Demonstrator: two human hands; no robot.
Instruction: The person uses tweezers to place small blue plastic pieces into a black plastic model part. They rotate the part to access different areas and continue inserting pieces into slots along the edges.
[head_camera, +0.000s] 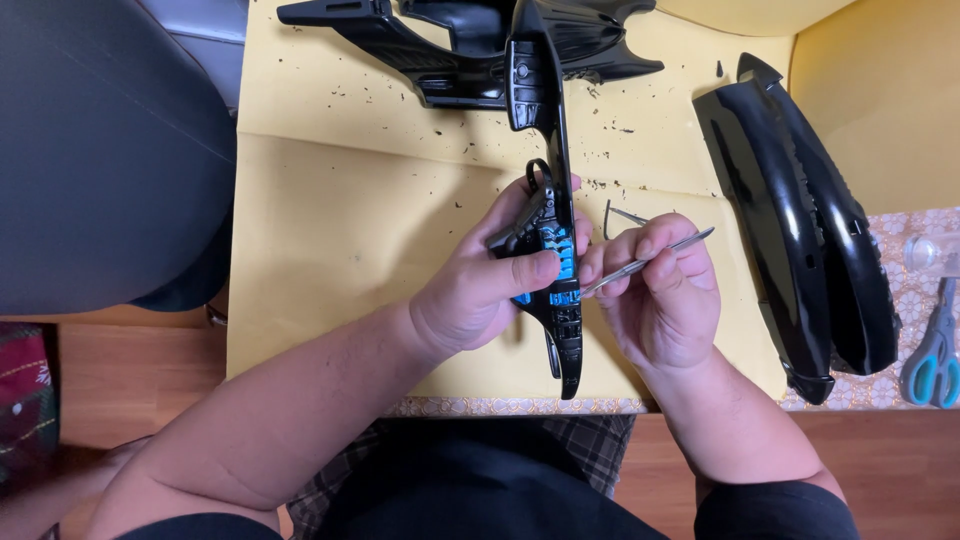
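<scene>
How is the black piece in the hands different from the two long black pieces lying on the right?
The held piece has blue parts on it; the long pieces are plain black. The held piece is gripped on edge in the left hand, while the long pieces lie flat on the yellow paper, untouched. The right hand points a metal tool at the held piece only. Both are glossy black plastic.
</scene>
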